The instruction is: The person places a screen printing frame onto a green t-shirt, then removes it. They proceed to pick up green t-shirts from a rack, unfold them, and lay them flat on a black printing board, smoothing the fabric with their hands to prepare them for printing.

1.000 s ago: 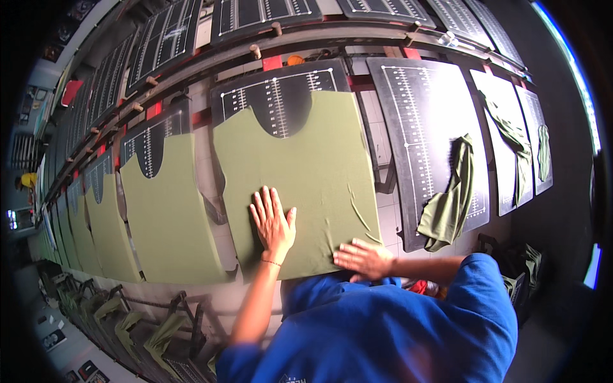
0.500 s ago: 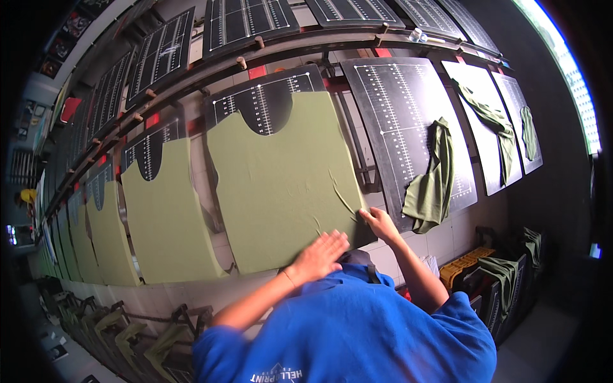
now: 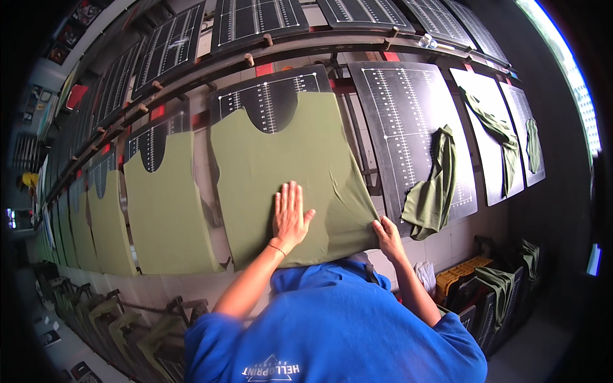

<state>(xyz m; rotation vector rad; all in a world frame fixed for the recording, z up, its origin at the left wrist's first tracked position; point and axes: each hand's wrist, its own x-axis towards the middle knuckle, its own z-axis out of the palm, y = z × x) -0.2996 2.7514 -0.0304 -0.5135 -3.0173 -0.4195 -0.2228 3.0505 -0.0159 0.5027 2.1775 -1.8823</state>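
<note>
Fingers (image 3: 288, 199) of the left hand (image 3: 290, 218) lie flat and slightly spread, palm down on the olive green garment (image 3: 287, 166) stretched over the centre printing board (image 3: 271, 96), in the middle of the frame. The right hand (image 3: 387, 235) sits at the garment's lower right corner, fingers curled over the fabric edge; whether they pinch it or only press it cannot be told from here.

Surroundings: more dark boards with white ruler markings run in a curved row. The board to the left (image 3: 153, 150) also carries a smooth green garment (image 3: 165, 210), and further dressed boards recede toward the left edge of the frame. The board to the right (image 3: 408, 121) is mostly bare, with a crumpled green shirt (image 3: 435, 185) hanging off its lower right. Two boards at upper right hold loosely draped green cloth (image 3: 491, 121). A yellow crate (image 3: 461, 273) stands at lower right, beside folded green garments.

Obstructions: the person's blue shirt (image 3: 332, 325) fills the lower centre and hides the board's bottom edge and both elbows. The left edge of the frame is dark and hard to make out.
</note>
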